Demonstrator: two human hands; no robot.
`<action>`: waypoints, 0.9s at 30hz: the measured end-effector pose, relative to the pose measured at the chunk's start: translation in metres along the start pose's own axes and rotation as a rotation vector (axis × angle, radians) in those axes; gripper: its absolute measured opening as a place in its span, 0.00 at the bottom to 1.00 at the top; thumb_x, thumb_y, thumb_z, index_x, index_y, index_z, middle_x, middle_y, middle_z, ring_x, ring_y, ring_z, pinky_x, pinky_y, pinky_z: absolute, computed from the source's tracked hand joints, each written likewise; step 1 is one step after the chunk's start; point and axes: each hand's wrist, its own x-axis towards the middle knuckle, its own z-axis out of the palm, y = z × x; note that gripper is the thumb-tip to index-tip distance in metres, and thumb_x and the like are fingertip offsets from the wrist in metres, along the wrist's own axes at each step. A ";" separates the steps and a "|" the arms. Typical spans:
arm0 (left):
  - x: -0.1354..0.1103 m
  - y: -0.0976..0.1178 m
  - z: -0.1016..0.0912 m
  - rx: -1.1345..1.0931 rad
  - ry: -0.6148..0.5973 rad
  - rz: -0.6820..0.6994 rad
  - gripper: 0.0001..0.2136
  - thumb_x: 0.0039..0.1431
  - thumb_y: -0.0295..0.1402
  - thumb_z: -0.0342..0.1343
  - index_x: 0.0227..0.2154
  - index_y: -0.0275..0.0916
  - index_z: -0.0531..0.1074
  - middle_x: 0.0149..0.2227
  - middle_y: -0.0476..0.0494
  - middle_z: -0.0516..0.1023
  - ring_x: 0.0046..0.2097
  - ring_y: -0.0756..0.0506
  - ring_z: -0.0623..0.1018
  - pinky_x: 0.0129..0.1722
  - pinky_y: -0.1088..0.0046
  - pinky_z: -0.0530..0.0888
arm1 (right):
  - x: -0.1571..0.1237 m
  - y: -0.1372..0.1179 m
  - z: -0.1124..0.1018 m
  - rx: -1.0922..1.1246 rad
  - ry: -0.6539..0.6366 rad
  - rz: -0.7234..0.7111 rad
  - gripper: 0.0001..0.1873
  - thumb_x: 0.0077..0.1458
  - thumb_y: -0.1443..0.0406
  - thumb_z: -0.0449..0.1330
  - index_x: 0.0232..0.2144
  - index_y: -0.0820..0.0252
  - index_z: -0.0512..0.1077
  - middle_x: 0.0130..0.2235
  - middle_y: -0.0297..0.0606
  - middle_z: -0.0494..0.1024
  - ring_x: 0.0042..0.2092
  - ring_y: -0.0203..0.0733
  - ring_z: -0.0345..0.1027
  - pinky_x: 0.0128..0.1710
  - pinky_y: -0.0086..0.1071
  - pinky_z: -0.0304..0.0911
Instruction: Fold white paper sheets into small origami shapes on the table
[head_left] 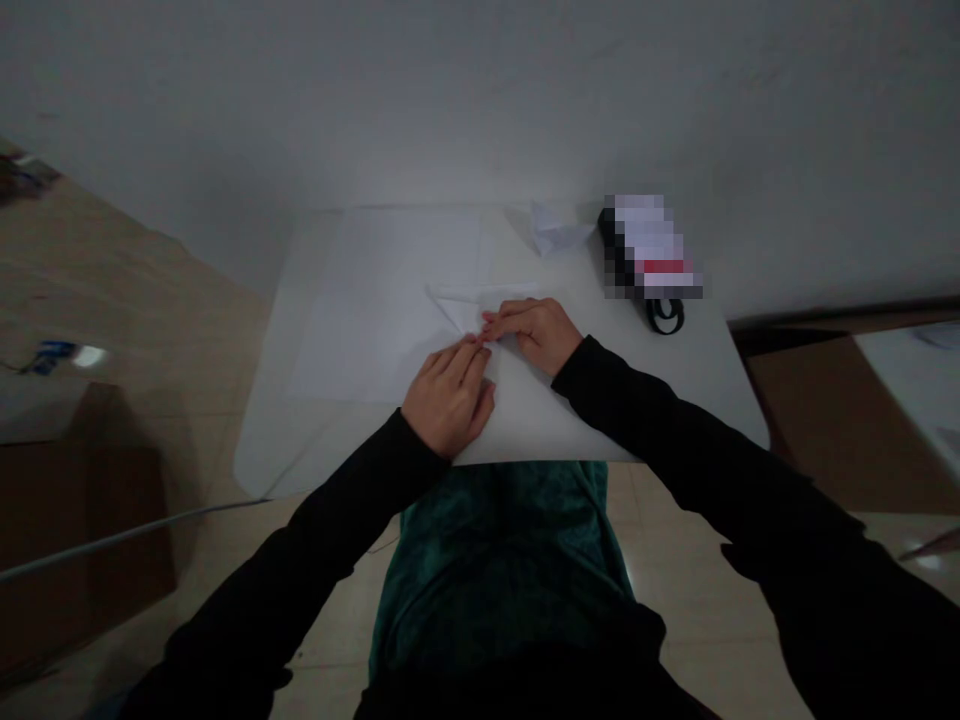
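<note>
A partly folded white paper (469, 305) lies on the white table (315, 440) in front of me. My left hand (448, 398) rests flat on its near part, fingers stretched out and pressed down on the sheet. My right hand (538, 331) lies just right of it, fingers curled and pinching the paper's folded edge where both hands' fingertips meet. Larger flat white sheets (390, 300) lie under the folded piece.
A small folded paper figure (555, 232) sits at the table's far side. Beside it stands a dark object with a blurred label (649, 250) and a black looped strap (664, 315). A wall runs behind the table. Brown boxes (75, 520) stand on the floor at left.
</note>
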 end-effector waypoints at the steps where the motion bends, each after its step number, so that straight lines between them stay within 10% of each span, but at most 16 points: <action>1: 0.001 0.000 -0.001 0.016 -0.009 -0.004 0.18 0.63 0.32 0.47 0.51 0.26 0.69 0.54 0.28 0.73 0.57 0.35 0.73 0.56 0.56 0.72 | -0.001 0.000 0.000 -0.004 -0.001 -0.006 0.25 0.47 0.81 0.50 0.36 0.54 0.80 0.43 0.34 0.81 0.51 0.42 0.74 0.51 0.38 0.68; 17: 0.036 -0.051 -0.011 0.136 0.000 -0.139 0.17 0.64 0.35 0.44 0.34 0.33 0.77 0.39 0.33 0.77 0.42 0.37 0.76 0.46 0.54 0.71 | -0.003 0.001 0.005 0.016 0.038 -0.015 0.28 0.45 0.83 0.49 0.36 0.54 0.81 0.42 0.34 0.82 0.51 0.42 0.75 0.53 0.39 0.69; 22: 0.035 -0.044 -0.008 -0.033 -0.020 0.102 0.15 0.64 0.36 0.48 0.30 0.39 0.78 0.36 0.40 0.80 0.40 0.42 0.76 0.42 0.59 0.71 | -0.002 0.000 0.004 0.076 0.039 0.037 0.28 0.44 0.82 0.49 0.34 0.52 0.81 0.41 0.31 0.81 0.51 0.40 0.75 0.53 0.38 0.69; 27: 0.059 -0.064 0.000 -0.253 -0.085 -0.016 0.13 0.57 0.43 0.59 0.25 0.39 0.77 0.32 0.45 0.79 0.36 0.45 0.75 0.43 0.63 0.69 | 0.000 0.004 0.001 0.257 0.107 0.066 0.20 0.47 0.79 0.50 0.27 0.55 0.79 0.36 0.33 0.81 0.46 0.38 0.76 0.51 0.37 0.68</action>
